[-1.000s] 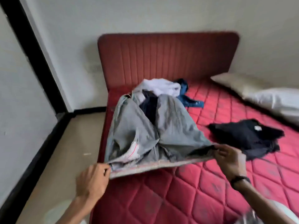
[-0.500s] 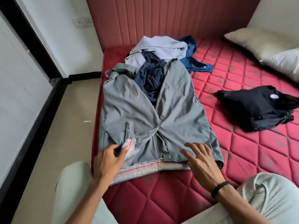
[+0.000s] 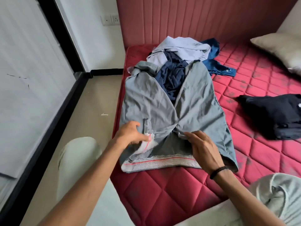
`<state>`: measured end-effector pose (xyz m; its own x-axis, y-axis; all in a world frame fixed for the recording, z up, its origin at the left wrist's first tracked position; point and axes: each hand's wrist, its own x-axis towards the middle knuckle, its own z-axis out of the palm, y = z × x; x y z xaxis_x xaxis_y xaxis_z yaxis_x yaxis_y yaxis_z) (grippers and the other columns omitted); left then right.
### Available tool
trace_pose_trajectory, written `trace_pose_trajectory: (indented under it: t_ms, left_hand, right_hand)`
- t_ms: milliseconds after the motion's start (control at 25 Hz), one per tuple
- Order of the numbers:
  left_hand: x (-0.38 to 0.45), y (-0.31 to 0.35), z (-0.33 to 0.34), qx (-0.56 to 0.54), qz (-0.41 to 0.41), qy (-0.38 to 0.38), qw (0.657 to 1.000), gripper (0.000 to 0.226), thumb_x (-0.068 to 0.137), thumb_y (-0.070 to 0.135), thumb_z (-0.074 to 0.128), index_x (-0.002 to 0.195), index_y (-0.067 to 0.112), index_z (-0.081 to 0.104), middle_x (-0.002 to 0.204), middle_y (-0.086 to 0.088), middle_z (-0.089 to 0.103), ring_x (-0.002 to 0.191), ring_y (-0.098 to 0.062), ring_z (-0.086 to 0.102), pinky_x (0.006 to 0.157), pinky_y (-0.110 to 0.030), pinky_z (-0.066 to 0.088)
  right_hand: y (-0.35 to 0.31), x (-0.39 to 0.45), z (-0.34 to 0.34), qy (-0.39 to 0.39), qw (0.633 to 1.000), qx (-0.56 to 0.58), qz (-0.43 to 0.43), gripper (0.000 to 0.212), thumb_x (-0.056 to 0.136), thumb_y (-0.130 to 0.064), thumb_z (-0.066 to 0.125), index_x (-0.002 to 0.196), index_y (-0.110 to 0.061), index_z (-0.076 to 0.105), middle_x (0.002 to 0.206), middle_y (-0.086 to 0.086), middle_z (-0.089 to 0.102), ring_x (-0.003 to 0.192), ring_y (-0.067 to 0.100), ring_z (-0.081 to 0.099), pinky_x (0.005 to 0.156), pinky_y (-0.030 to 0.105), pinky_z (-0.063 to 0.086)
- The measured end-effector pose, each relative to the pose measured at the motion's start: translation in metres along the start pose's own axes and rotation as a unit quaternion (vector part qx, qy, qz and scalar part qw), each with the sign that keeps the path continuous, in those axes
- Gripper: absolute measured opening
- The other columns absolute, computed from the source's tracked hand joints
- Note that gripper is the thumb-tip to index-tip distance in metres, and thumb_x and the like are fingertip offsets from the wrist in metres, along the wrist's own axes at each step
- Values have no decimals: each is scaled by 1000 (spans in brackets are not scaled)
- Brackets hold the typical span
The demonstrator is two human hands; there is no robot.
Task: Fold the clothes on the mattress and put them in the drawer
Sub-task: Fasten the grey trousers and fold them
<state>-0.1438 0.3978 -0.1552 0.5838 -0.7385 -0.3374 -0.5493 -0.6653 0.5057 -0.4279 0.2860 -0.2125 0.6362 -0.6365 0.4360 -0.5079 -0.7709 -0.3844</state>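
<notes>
Grey trousers [image 3: 162, 103] lie spread flat on the red quilted mattress [image 3: 171, 190], waistband toward me and legs running away over a heap of clothes. My left hand [image 3: 130, 133] pinches the open fly flap at the left of the waist. My right hand [image 3: 202, 149] holds the opposite front edge of the waistband, so the inner lining shows between them. In the heap are a navy garment [image 3: 172, 79], a pale blue shirt [image 3: 180, 49] and a dark blue shirt [image 3: 215, 62]. A black garment [image 3: 275, 115] lies bunched at the right.
A red padded headboard [image 3: 187, 18] stands behind the heap. Two pillows [image 3: 281, 46] lie at the far right. Beige floor [image 3: 91, 108] runs along the mattress's left side beside a white wall with black skirting. My knees in pale trousers show at the bottom.
The trousers were lowered from a lifted hold onto the mattress and laid flat. Both hands have moved in from the waistband corners to the fly, pulling its two sides apart.
</notes>
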Motion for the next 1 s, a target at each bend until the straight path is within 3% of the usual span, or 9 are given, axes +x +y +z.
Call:
trace_pose_trajectory:
  t_ms: [80,120,240,320,400,520,680,800,1000]
  left_hand:
    - [13,3,2,-17,-28,-10,999,45,78,61,79,77,18,66,78,-9,72,73,-22,70,64,-29,54]
    - [22,-3,13,-72,-44,-13,996,51,81,61,77,73,12,69,78,-11,74,70,-25,68,61,-29,52]
    - [41,-15,46,-189,-69,-2,980,70,64,70,79,79,2,74,77,-12,76,65,-26,67,66,-32,55]
    - [50,-12,57,-191,-37,23,981,59,51,64,77,73,10,74,72,-7,72,67,-21,69,71,-30,56]
    - [54,1,62,-244,4,52,968,35,63,39,86,89,16,81,83,-5,77,79,-14,74,78,-25,58]
    - [34,17,65,-271,110,31,956,30,84,10,82,113,17,77,91,13,73,88,2,70,83,-11,53]
    - [-13,9,93,-295,127,12,947,20,86,21,82,98,35,76,93,13,79,92,-1,74,79,-16,56]
    - [-19,-3,119,-284,151,39,946,4,89,28,80,90,29,76,83,12,78,83,-6,74,74,-24,56]
    - [-16,0,130,-244,191,72,948,18,90,41,69,93,23,69,67,4,65,59,-5,55,62,-34,52]
  right_hand:
    - [-3,10,4,-5,1000,17,-15,33,96,-1,62,120,-19,74,99,1,61,87,25,62,75,33,52]
    - [0,10,11,-24,999,23,-28,32,96,-5,60,117,-23,75,97,0,60,86,23,62,74,30,50]
    - [13,-6,38,-121,990,48,-53,33,93,-26,50,114,-34,74,101,-10,62,87,20,61,76,37,55]
    - [20,-15,43,-149,986,67,-40,33,96,-31,47,117,-34,73,106,-16,64,90,17,60,75,40,55]
    - [20,-8,37,-153,984,86,-30,27,99,-29,50,117,-32,70,103,-18,65,88,15,60,76,38,55]
    - [8,5,27,-134,986,83,-44,18,100,-23,53,111,-33,63,93,-14,64,82,18,60,71,39,53]
    - [-6,1,19,-136,988,58,-45,22,96,-24,51,106,-35,67,98,-16,62,88,17,56,74,38,46]
    - [-5,-3,25,-153,987,49,-19,21,95,-24,51,102,-35,68,101,-15,61,94,16,55,80,41,44]
    - [-8,-6,38,-142,989,49,-18,19,90,-17,57,97,-33,66,94,-17,64,91,17,57,84,47,45]
